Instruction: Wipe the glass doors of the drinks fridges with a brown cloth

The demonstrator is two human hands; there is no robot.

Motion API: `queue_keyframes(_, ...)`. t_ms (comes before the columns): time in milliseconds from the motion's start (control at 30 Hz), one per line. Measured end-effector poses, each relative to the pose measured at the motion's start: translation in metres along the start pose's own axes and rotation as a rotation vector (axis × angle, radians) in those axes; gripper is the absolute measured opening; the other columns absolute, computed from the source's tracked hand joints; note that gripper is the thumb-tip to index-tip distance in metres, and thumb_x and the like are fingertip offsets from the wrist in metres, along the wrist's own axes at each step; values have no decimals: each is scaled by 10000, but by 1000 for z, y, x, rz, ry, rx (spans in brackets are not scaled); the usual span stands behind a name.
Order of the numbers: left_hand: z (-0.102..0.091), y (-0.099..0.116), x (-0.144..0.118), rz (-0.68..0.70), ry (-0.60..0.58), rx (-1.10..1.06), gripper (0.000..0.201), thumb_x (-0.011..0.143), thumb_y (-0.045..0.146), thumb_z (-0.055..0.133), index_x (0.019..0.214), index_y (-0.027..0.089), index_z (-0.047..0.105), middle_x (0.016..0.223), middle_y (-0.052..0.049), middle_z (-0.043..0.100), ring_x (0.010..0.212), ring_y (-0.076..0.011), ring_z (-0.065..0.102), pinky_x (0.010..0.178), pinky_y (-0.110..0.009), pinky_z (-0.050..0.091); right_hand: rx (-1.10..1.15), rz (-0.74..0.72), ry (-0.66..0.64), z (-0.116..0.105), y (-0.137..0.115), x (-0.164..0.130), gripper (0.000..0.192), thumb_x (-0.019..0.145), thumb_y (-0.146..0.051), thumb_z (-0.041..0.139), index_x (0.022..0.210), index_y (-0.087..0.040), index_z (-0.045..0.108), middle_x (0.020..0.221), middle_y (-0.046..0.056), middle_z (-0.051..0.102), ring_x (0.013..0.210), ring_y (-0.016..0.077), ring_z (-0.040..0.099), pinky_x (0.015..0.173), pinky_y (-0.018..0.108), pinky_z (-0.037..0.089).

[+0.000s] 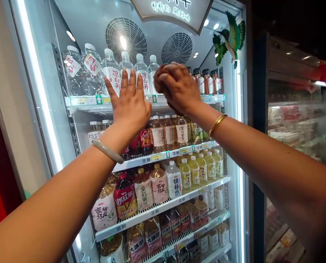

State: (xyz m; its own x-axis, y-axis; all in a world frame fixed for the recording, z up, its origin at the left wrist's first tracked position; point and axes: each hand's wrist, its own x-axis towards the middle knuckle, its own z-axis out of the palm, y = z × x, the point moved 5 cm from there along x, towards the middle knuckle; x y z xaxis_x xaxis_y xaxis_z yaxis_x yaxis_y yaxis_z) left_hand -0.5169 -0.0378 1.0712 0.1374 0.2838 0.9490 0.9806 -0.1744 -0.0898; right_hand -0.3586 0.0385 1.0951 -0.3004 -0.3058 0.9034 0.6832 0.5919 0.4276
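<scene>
Head view: left hand [130, 104] lay flat, open, on the fridge door [69, 153]; right hand [176, 87], clenched on a cloth [159, 77], was apparently wiping; next, pressure.

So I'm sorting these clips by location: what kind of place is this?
Probably a shop's drinks section: a glass-fronted cooler with shelves of bottled drinks and price tags. The left hand lies flat; the right hand holds a dark cloth.

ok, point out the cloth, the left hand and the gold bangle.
cloth [159, 78], head view, brown edge showing past the knuckles
left hand [130, 104], head view, back of the hand
gold bangle [218, 124], head view, band at the right wrist
</scene>
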Motion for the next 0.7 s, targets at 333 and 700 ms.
queue_keyframes(333, 47, 59, 20, -80, -103, -27, 844, 943, 351, 470, 1696, 164, 139, 1783, 97, 10, 1650, -203, -150, 1219, -382, -382, 124, -144, -64, -9, 29, -22, 384, 1042, -466, 387, 1231, -303, 679, 1481, -11, 622, 1532, 209, 420, 1329, 472, 259)
queue_keyframes(700, 95, 117, 21, -52, -184, 382, 676, 1066, 345, 203, 1666, 166, -51, 1796, 11, -69, 1246, 106, -549, 771, -114, -443, 81, 53, -130, -17, 90, -78, 456, 1081, -477, 397, 1365, -190, 606, 1633, 47, 478, 1565, 265, 354, 1335, 510, 245)
